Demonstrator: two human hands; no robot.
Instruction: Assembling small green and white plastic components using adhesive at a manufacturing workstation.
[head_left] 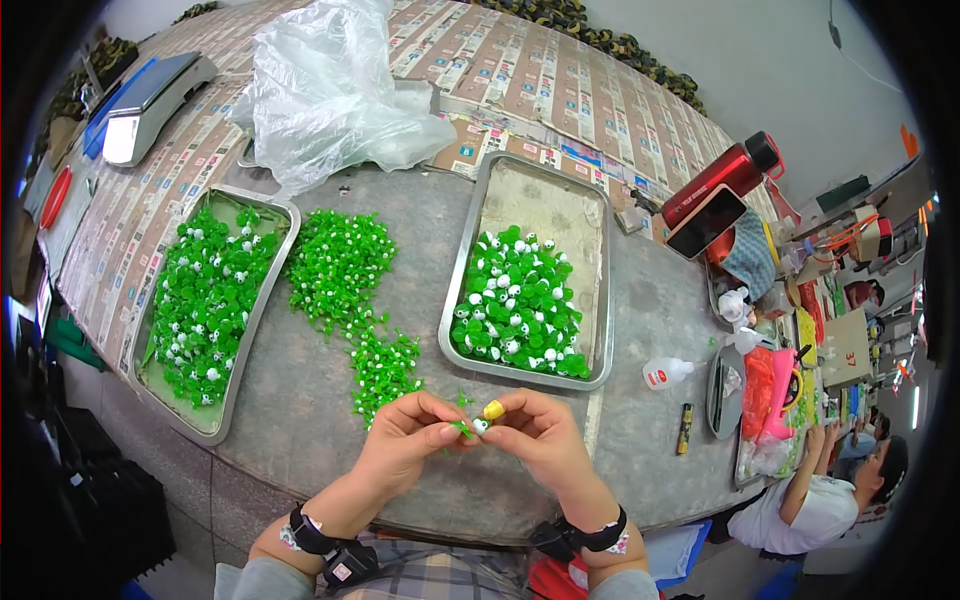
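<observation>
My left hand [410,437] pinches a small green plastic piece [462,428] with thin prongs. Fingertip to fingertip with it, my right hand [542,440] grips a small white ball-like piece [480,426]; a yellow cover [493,410] sits at its index fingertip. The two pieces meet or nearly meet; I cannot tell if they are joined. Just beyond my left hand lies a loose heap of green pieces [385,375] with pale tips. Past my right hand stands a metal tray [535,215] holding green and white pieces [520,305].
On the left a second metal tray [285,225] holds more green and white pieces. Crumpled clear plastic [330,90] lies behind. Rightward are a small white bottle [667,373], a dark tube [685,428], a phone [706,221] and a red flask [720,180]. Another person [815,500] sits at far right.
</observation>
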